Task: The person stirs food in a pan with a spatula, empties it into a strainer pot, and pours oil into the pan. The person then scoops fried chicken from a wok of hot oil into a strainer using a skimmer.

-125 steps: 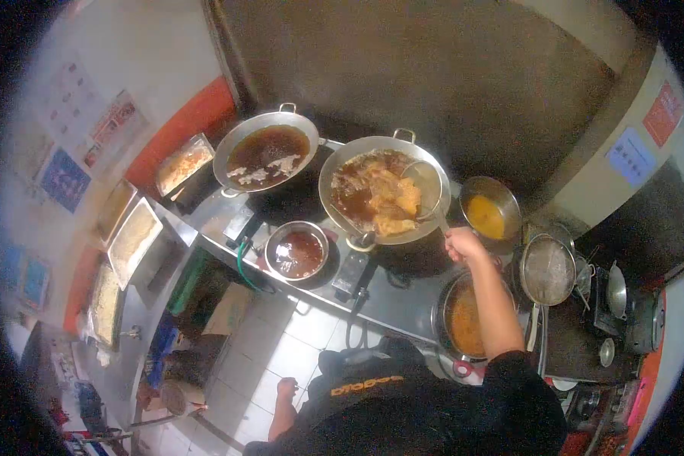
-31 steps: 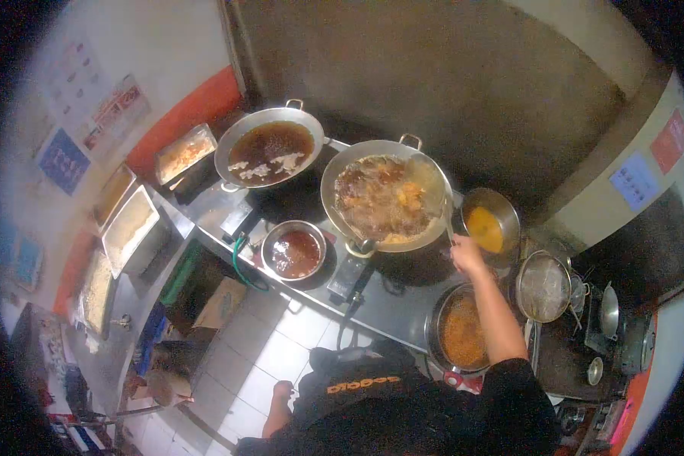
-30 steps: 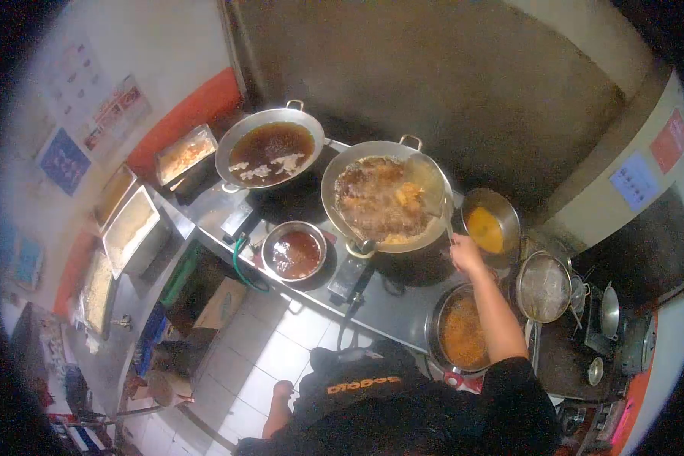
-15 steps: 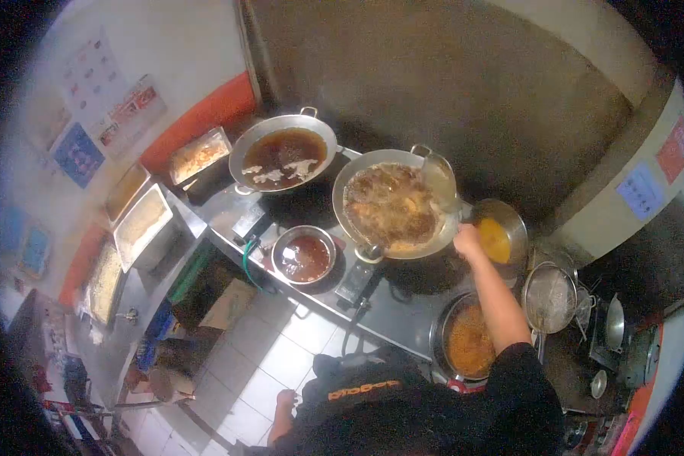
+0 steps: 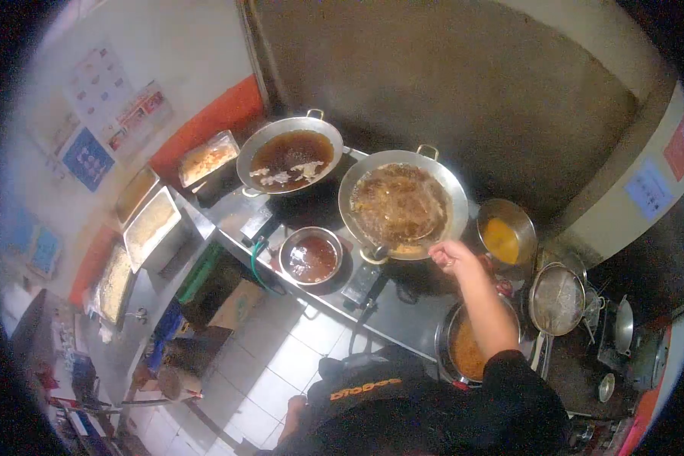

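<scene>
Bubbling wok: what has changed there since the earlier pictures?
The right hand moved left and toward the body along the rim of the bubbling wok; its grip is unclear. The scoop's bowl and central golden pieces no longer show. The other wok stayed put; the left hand remains low.

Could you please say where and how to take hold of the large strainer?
I'd grip the strainer by its handle, coming from the near side, at the bottom of the view: it juts that way and looks narrow enough to close around.

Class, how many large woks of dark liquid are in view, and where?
2: the left wok, near the orange wall band, and the right wok, by the right hand.
</scene>
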